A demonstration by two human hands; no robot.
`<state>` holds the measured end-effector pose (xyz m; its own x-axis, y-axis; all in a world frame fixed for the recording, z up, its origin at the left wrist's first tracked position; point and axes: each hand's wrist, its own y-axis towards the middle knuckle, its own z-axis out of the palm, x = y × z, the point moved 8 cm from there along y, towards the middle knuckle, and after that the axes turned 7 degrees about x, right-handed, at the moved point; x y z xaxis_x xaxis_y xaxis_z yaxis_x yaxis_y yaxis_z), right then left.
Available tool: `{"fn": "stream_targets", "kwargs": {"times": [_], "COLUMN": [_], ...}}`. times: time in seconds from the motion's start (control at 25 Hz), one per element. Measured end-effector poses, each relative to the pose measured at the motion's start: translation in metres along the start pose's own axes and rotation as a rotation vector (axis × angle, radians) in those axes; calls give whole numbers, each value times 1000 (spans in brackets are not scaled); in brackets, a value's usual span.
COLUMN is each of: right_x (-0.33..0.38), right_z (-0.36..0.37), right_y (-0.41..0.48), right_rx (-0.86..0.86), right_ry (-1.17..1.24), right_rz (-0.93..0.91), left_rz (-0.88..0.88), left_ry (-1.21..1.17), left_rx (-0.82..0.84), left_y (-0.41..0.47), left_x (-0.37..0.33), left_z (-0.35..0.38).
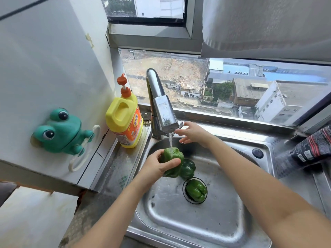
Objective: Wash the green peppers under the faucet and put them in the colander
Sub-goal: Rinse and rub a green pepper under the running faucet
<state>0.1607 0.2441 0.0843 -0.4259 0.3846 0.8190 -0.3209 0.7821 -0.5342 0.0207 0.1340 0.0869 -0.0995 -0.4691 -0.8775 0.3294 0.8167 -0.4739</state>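
three green peppers in sink [223, 228], one under faucet [162, 108] stream.
left hand [157, 167] grasps the near-left green pepper [172, 158]; right hand [192, 133] loose-fingered by the spout.

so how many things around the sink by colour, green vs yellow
green: 4 – held pepper, pepper behind it, pepper on the drain, frog holder
yellow: 1 – detergent bottle
total: 5

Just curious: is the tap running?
On: a thin stream falls from the faucet onto the green pepper in the left hand.
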Motion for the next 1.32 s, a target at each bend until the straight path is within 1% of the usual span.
{"fn": "stream_targets", "kwargs": {"times": [0.08,0.16,0.24,0.32,0.44,0.68,0.88,1.08,1.24,1.32], "right_x": [2,-2,0,7,14,22,25,53,51,47], "right_z": [9,13,13,7,4,6,7,13,12,14], "right_y": [11,22,28,32,40,47,42,48,50,43], "right_rx": [39,12,-69,-157,-222,-271,-416,-375,-377,-329], "right_ry": [75,69,-24,-160,-259,-202,-207,-424,-434,-452], "right_rz": [-53,-54,-61,-69,-68,-29,-43,5,4,2], "left_rz": [67,92,94,87,81,68,39,41,53,46], "left_ry": [34,95,158,160,189,167,146,84,100,103], "left_rx": [-11,5,24,13,-21,-12,-52,-95,-101,-92], "left_y": [-3,-5,-7,-9,-11,-13,-18,-17,-15,-14], "left_x": [-1,2,4,6,9,17,27,25,19,19], "left_z": [-3,-7,-8,-11,-19,-28,-35,-43,-44,-41]}}
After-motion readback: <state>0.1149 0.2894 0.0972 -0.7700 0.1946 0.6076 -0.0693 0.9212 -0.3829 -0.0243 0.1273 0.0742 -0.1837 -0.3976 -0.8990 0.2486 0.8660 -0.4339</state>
